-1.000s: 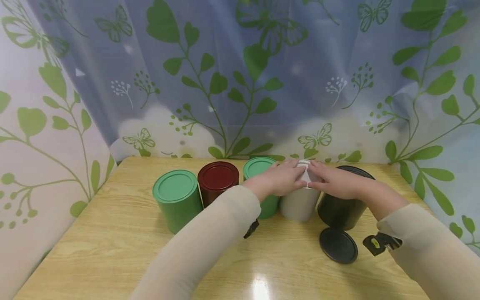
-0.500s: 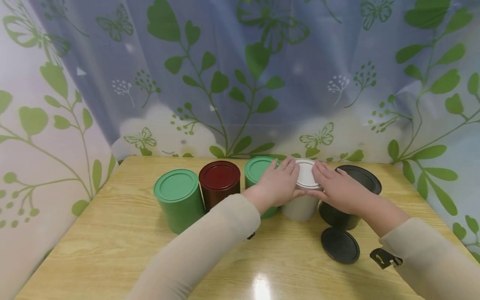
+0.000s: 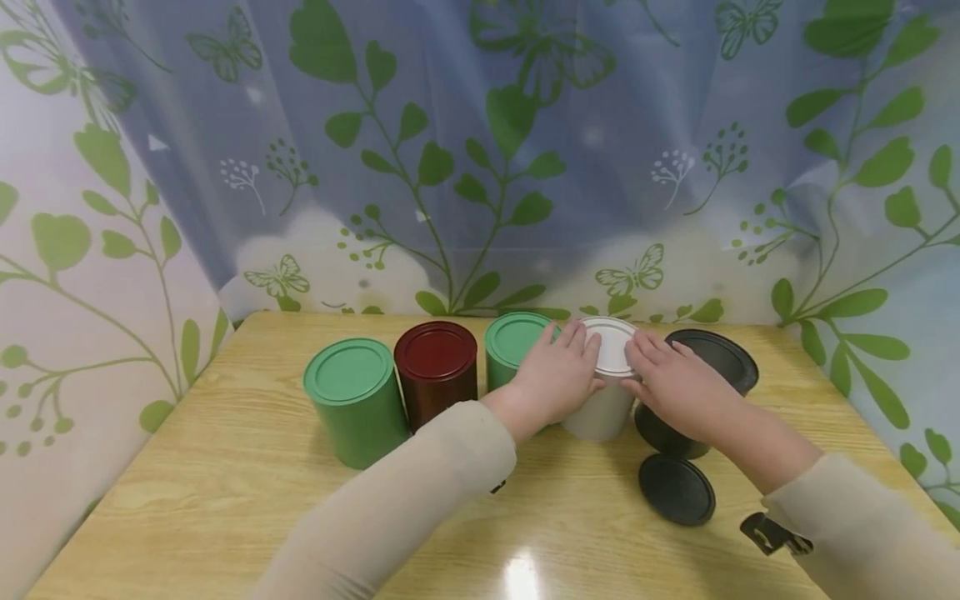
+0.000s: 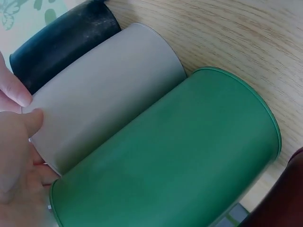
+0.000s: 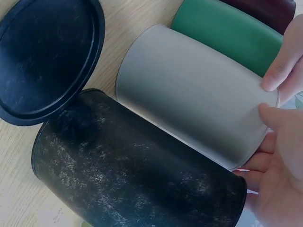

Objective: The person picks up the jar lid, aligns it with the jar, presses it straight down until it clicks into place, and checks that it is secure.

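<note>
A white can (image 3: 600,412) stands in the row with its white lid (image 3: 613,354) on top. My left hand (image 3: 555,371) lies along the left rim of that lid, fingers extended. On the opposite rim rests my right hand (image 3: 682,387), its fingers likewise stretched out. Both thumbs touch the can's near side just under the rim, as the left wrist view shows with the left thumb (image 4: 32,122). Left of the white can is a green can (image 3: 517,337), partly behind my left hand. A black can (image 3: 723,358) stands at its right, partly covered by my right hand.
Farther left stand a dark red can (image 3: 437,358) and another green can (image 3: 352,400), both lidded. A loose black lid (image 3: 677,490) lies in front of the black can on the wooden table (image 3: 225,500). Behind the table hangs a leaf-patterned curtain (image 3: 420,167).
My hands have drawn apart from over the middle of the white lid to its left and right rims, uncovering more of it. The cans and the loose black lid stay in place.
</note>
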Demonstrator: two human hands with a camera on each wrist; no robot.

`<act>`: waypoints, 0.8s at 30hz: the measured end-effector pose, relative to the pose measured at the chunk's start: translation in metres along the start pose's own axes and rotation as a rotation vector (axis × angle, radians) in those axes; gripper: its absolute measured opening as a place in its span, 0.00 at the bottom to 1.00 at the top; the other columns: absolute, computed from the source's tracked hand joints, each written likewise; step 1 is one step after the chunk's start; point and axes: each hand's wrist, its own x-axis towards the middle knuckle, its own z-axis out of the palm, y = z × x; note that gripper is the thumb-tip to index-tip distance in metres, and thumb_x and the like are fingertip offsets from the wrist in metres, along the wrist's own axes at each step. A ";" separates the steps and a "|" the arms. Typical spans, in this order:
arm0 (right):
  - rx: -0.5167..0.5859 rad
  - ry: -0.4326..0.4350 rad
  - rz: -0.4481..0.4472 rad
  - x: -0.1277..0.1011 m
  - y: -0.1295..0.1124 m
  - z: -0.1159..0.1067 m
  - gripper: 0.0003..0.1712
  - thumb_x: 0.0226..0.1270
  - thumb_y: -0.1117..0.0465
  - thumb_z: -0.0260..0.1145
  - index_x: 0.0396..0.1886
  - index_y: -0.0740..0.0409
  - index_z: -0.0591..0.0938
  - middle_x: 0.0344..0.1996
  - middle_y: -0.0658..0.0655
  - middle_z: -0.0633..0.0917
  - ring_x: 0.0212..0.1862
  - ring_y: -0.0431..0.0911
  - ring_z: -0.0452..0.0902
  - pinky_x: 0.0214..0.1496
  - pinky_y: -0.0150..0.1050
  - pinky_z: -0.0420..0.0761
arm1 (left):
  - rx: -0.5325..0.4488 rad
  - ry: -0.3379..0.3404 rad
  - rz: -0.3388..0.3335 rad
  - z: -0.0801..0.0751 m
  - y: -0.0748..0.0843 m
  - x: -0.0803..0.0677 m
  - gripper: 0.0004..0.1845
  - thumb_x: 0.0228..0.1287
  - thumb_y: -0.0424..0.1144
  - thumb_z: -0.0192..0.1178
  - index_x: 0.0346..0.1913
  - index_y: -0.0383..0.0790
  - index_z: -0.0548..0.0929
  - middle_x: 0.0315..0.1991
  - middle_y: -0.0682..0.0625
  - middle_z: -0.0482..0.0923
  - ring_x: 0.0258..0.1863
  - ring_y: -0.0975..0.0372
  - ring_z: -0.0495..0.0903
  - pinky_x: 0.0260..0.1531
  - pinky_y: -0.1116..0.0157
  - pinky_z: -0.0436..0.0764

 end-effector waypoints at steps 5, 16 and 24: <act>-0.006 0.015 -0.013 0.001 0.000 0.003 0.31 0.68 0.54 0.59 0.59 0.75 0.67 0.60 0.75 0.68 0.63 0.64 0.62 0.58 0.61 0.64 | -0.005 0.043 -0.019 0.002 0.002 0.002 0.38 0.66 0.65 0.39 0.69 0.42 0.62 0.68 0.44 0.59 0.69 0.55 0.54 0.66 0.54 0.55; 0.030 0.012 -0.021 0.000 0.001 0.002 0.37 0.67 0.53 0.59 0.63 0.77 0.63 0.63 0.74 0.64 0.65 0.64 0.59 0.60 0.59 0.63 | -0.135 -0.018 0.031 -0.004 0.008 0.024 0.45 0.62 0.69 0.41 0.74 0.48 0.46 0.73 0.43 0.45 0.71 0.54 0.48 0.67 0.58 0.52; -0.001 -0.029 -0.012 0.002 0.005 -0.002 0.38 0.67 0.50 0.59 0.64 0.76 0.64 0.64 0.73 0.64 0.65 0.64 0.58 0.61 0.60 0.62 | -0.132 -0.021 0.062 -0.004 0.008 0.028 0.41 0.65 0.67 0.39 0.74 0.47 0.50 0.73 0.43 0.46 0.71 0.55 0.48 0.67 0.60 0.51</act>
